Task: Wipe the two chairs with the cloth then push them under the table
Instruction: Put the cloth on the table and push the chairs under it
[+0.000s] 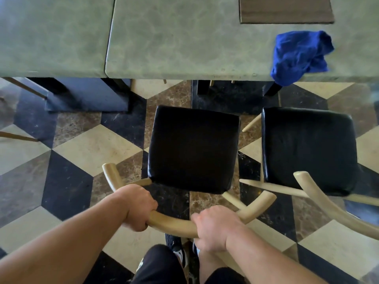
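Note:
Two chairs with black padded seats and pale curved wooden backrests stand on the floor in front of a grey-green table (184, 48). The left chair (193, 148) is directly before me, its seat a short way out from the table edge. My left hand (137, 208) grips its backrest rail on the left and my right hand (215, 228) grips the same rail on the right. The right chair (307, 148) stands beside it, untouched. A crumpled blue cloth (299, 56) lies on the table's front edge, hanging slightly over it.
A dark brown placemat (285, 9) lies at the back of the table. Dark table legs (88, 95) stand under the top. The floor is patterned in cream, brown and black tiles. More chair legs (18, 136) show at the far left. My feet are below the backrest.

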The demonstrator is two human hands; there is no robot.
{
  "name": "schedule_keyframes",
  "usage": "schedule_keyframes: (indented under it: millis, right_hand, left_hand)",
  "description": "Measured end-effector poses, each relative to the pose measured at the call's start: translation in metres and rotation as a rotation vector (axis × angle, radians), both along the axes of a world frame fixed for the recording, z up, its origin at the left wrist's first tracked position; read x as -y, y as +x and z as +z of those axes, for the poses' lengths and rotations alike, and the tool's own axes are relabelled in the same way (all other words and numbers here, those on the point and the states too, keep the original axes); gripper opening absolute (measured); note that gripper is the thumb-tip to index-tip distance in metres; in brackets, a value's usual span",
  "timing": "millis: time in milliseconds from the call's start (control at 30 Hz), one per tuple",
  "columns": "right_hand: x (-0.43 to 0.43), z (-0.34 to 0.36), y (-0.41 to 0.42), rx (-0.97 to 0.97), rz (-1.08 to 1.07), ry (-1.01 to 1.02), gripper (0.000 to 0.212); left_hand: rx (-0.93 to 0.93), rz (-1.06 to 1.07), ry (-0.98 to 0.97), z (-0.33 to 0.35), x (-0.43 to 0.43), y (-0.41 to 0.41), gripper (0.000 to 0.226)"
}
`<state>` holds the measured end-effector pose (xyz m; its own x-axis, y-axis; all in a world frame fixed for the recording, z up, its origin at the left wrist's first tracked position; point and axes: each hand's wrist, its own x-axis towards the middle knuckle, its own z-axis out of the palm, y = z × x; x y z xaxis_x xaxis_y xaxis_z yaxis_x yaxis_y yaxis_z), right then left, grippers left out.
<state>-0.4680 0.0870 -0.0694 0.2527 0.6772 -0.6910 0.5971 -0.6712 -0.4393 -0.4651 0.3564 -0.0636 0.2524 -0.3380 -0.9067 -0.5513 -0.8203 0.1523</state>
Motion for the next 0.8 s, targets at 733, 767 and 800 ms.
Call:
schedule_keyframes:
  millis: [733, 767, 800]
  right_hand:
    - [-0.002, 0.06, 0.111, 0.119, 0.125, -0.289, 0.017]
    - [-0.006, 0.064, 0.126, 0.128, 0.124, -0.287, 0.017]
    - [-0.01, 0.066, 0.139, 0.139, 0.121, -0.28, 0.016]
  left_hand:
    - [0.098, 0.154, -0.066, 0.02, -0.013, 0.059, 0.025]
    - [0.103, 0.176, -0.069, 0.023, -0.018, 0.071, 0.025]
    - [0.113, 0.193, -0.069, 0.026, -0.024, 0.083, 0.025]
